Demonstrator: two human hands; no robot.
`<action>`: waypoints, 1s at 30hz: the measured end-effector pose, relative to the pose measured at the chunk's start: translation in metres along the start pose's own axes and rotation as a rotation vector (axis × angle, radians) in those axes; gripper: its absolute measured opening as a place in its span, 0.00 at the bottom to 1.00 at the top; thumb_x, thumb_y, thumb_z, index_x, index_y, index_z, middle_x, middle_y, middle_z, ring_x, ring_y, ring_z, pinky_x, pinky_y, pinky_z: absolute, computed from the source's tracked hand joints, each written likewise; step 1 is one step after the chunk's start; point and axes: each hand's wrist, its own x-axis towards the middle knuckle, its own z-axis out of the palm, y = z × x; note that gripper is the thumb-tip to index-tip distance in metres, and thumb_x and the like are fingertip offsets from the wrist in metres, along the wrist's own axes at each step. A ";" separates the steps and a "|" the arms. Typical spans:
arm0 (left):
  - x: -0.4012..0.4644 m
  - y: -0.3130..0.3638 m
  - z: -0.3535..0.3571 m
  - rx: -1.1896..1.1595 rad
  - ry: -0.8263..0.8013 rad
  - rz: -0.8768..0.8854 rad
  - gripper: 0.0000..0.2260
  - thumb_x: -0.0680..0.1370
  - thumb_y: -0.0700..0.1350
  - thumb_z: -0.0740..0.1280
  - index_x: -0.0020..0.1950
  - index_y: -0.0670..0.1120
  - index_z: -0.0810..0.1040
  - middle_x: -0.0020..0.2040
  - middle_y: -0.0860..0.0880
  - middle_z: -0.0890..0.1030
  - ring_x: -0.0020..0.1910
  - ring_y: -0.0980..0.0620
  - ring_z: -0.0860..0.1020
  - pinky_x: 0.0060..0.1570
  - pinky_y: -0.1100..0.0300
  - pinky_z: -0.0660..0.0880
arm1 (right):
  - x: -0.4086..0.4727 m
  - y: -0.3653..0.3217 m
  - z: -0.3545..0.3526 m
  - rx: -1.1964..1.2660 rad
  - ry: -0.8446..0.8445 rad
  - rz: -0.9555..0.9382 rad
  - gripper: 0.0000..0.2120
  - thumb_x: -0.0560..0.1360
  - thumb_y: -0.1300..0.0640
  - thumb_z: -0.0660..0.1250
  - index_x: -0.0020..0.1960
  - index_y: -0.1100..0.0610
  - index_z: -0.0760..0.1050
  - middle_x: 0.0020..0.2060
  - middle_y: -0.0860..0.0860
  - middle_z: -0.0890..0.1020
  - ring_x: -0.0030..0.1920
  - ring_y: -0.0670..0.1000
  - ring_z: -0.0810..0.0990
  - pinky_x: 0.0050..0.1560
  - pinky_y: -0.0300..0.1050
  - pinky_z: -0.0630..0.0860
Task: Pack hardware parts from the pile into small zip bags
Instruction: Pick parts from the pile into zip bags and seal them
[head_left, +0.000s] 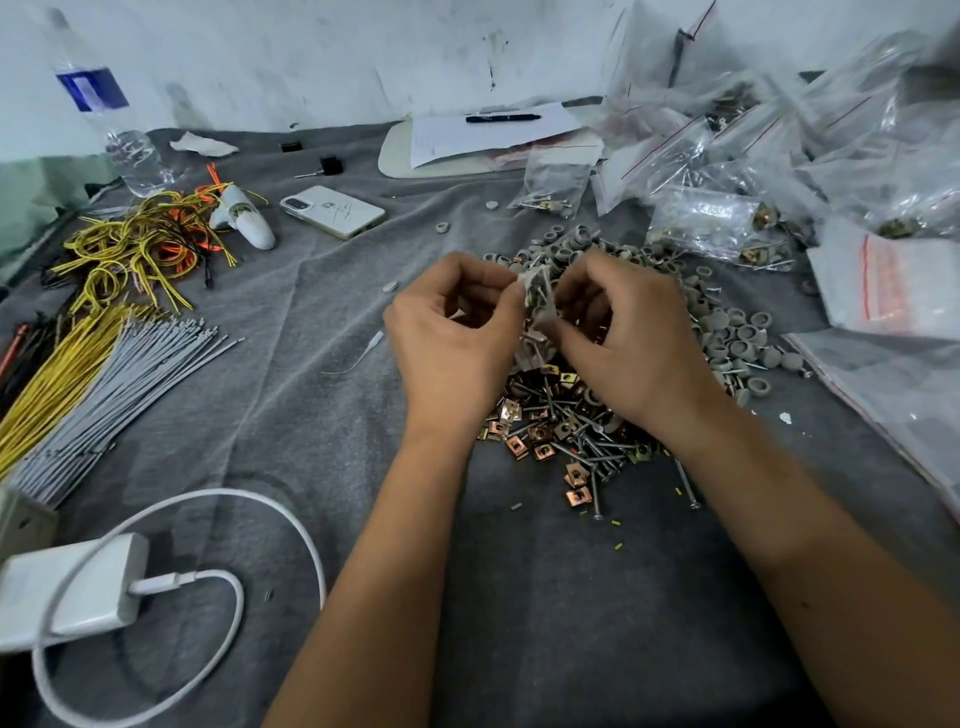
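Both hands meet above the pile of hardware (566, 426), a heap of screws, copper-coloured clip nuts and grey plastic caps (737, 332) on the grey cloth. My left hand (457, 332) and my right hand (623, 338) pinch the top of a small clear zip bag (537, 306) between them. The bag hangs upright and holds screws and other parts. Its lower part is blurred and half hidden by my fingers.
Filled zip bags (737, 156) are heaped at the back right, with empty bags (893, 280) at the right edge. On the left lie wire bundles (104, 353), a phone (332, 210), a water bottle (104, 109), and a charger with cable (78, 592). A pen on paper (501, 118) lies at the back.
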 end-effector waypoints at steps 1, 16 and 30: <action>0.000 0.002 -0.001 -0.017 0.008 0.001 0.10 0.73 0.37 0.76 0.40 0.51 0.82 0.32 0.54 0.82 0.31 0.58 0.78 0.32 0.65 0.73 | 0.000 0.000 0.001 0.046 -0.004 0.059 0.11 0.73 0.56 0.78 0.49 0.53 0.76 0.37 0.43 0.81 0.36 0.40 0.80 0.36 0.29 0.72; 0.009 -0.002 -0.009 -0.075 0.244 -0.094 0.05 0.73 0.33 0.74 0.42 0.42 0.83 0.34 0.49 0.80 0.31 0.57 0.75 0.33 0.64 0.71 | -0.002 -0.004 -0.005 0.287 -0.371 0.325 0.20 0.68 0.35 0.76 0.47 0.50 0.78 0.36 0.50 0.85 0.32 0.49 0.84 0.29 0.43 0.78; 0.010 -0.006 -0.009 -0.064 0.241 -0.113 0.04 0.74 0.33 0.74 0.42 0.42 0.84 0.35 0.49 0.81 0.33 0.56 0.76 0.34 0.63 0.73 | -0.008 -0.018 0.004 -0.413 -0.572 -0.095 0.10 0.77 0.47 0.71 0.40 0.49 0.75 0.41 0.47 0.80 0.42 0.51 0.80 0.45 0.53 0.80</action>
